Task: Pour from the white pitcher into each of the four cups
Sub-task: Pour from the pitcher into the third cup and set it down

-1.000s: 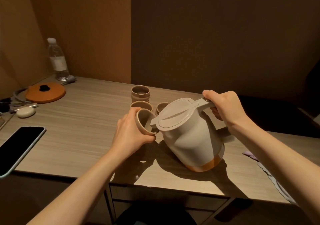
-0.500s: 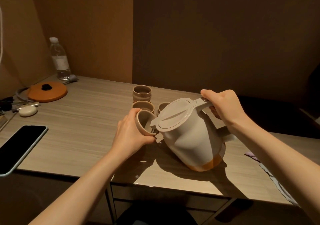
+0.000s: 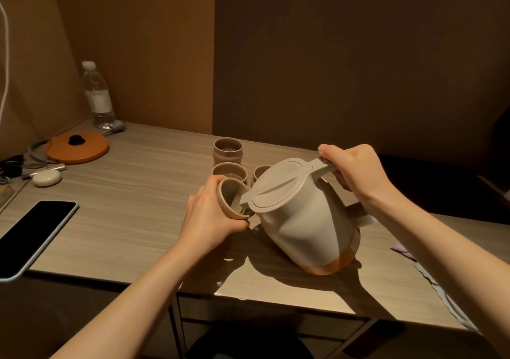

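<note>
A phone [image 3: 33, 237] is lying at the table's [image 3: 124, 206] left edge, with an orange lid [image 3: 77, 147] and a bottle [image 3: 98, 95] sitting behind it. The left hand [image 3: 209, 218] is gripping a cup [image 3: 230, 201], fingers curled round it, tilting its mouth toward the pitcher's [image 3: 300, 218] spout. Three more cups [image 3: 228, 150] are standing just behind. The pitcher is leaning left on the table, its spout touching the held cup. The right hand [image 3: 356, 171] is gripping its handle.
</note>
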`<state>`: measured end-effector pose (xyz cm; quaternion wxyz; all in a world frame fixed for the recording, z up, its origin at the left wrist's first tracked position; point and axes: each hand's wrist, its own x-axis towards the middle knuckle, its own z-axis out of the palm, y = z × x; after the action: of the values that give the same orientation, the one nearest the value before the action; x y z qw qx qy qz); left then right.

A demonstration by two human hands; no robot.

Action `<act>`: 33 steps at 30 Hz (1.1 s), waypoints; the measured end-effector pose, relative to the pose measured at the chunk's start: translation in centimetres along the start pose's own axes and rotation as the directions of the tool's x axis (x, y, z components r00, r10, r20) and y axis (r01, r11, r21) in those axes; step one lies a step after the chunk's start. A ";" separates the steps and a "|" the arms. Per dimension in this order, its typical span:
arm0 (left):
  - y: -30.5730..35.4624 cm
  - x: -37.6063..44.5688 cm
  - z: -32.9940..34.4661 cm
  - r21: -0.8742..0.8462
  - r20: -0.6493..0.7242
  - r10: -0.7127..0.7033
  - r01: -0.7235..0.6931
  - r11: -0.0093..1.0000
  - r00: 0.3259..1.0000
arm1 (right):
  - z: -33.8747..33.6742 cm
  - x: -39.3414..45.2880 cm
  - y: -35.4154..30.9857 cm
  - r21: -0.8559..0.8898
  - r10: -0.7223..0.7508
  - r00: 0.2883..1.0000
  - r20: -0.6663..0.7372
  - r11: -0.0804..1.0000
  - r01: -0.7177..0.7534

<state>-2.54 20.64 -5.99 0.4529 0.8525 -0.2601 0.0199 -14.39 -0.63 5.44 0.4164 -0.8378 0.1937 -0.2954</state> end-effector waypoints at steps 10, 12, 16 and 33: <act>-0.1 -0.2 0.0 -0.008 0.001 -0.011 0.011 1.000 1.000 | 0.1 0.1 0.0 -0.022 -0.010 1.000 0.009 1.000 0.010; -0.1 -0.2 0.0 -0.017 0.001 -0.016 0.016 1.000 1.000 | 0.1 0.1 -0.1 -0.017 -0.011 1.000 0.011 1.000 0.011; 0.0 -0.3 0.0 -0.031 0.001 -0.020 0.020 0.999 1.000 | 0.1 0.0 -0.1 -0.021 -0.017 1.000 0.018 1.000 0.017; 0.2 -0.7 0.0 -0.107 -0.010 -0.036 0.035 0.994 0.999 | 0.1 0.0 0.0 -0.029 -0.021 1.000 0.018 0.999 0.021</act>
<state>-3.25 20.85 -6.07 0.4996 0.8316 -0.2427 0.0033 -14.30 -0.58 5.41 0.4028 -0.8482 0.1856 -0.2895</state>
